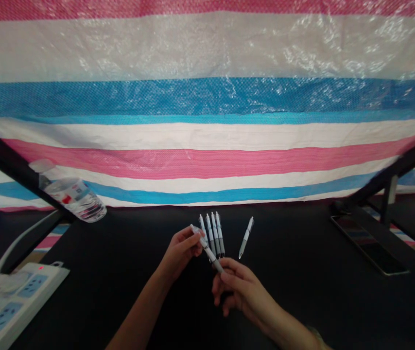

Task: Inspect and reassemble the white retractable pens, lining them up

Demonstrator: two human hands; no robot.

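While our left hand (pixel 181 253) pinches one end of a pen (pixel 211 256) between thumb and fingers, our right hand (pixel 242 287) grips its grey end with thumb and forefinger, the other fingers curled loosely below. Both hands are thus narrow, closed on the same pen, which slants between them above the near middle of the counter (pixel 295 253), its white end up and to the left.

Just beyond it we see four pens (pixel 216 234) side by side, white ends away from us and grey ends toward us; we cannot tell whether they touch one another. Our held pen overlaps them from where we look. A lone pen (pixel 246 238) lies to their right, tilted and apart from the group.

Well off to our right, a phone (pixel 370 245) lies flat near the foot of a black bar (pixel 404 165). On our left, a clear bottle (pixel 79 197) with a label appears slanted, partly behind another bar (pixel 10 165). Nearer us sits a white power strip (pixel 47 287) with a small red light and a cable (pixel 14 238) running to it. Behind everything hangs a striped sheet (pixel 207 97), shiny toward the top.
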